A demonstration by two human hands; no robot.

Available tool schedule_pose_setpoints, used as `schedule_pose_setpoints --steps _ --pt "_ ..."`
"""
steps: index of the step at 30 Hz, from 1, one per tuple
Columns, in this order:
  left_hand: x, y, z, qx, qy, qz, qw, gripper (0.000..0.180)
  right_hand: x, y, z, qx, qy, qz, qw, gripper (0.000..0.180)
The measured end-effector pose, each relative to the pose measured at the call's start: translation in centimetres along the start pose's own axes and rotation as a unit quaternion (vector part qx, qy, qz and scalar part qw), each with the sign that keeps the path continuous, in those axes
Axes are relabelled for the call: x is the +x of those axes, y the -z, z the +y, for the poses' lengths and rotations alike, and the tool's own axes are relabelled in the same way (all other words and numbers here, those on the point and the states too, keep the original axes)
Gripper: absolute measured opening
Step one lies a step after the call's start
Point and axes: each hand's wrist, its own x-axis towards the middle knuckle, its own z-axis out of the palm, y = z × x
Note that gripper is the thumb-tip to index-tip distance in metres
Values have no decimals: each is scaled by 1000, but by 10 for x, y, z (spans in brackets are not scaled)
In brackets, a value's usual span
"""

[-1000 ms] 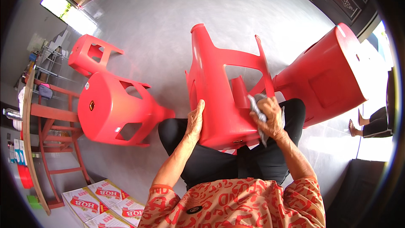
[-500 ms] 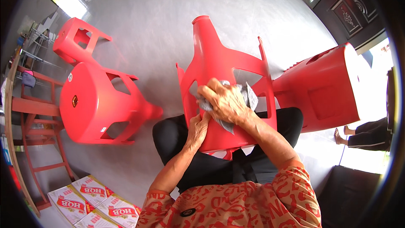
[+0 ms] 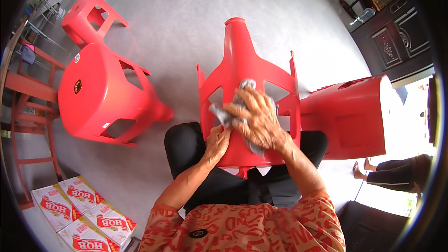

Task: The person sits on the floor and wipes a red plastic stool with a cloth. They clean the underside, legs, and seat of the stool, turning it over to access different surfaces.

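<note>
A red plastic stool (image 3: 242, 60) lies tipped across my lap, its legs pointing away from me. My right hand (image 3: 259, 116) presses a crumpled grey cloth (image 3: 219, 113) against the stool's side panel, its fingers bent over the fabric. Parts of the cloth stick out past the fingertips and below the palm. My left hand (image 3: 217, 142) is closed on the stool's left edge, near the seat end, and holds it. The left fingertips are partly hidden.
Two red stools (image 3: 88, 93) (image 3: 88, 14) lie to the left, and a larger red stool (image 3: 345, 117) lies at right. Printed cartons (image 3: 84, 214) sit at lower left beside a reddish wooden frame (image 3: 35, 161). Another person's legs (image 3: 392, 170) show at right, below a dark carved door (image 3: 392, 42).
My right hand has shifted slightly and turned over the panel, and more cloth now shows left of its fingers. My left hand keeps its grip. The whole view has tilted a little.
</note>
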Motion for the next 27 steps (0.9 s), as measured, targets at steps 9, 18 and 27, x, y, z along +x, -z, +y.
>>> schedule_pose_setpoints --steps 9,18,27 --pt "0 3 15 144 72 -27 987 65 5 -2 21 7 -48 5 999 35" --pt "-4 0 17 63 63 -40 995 69 56 -26 90 2 -306 136 942 32" --pt "-6 1 22 27 50 -40 998 72 15 -2 42 12 -146 94 985 25"
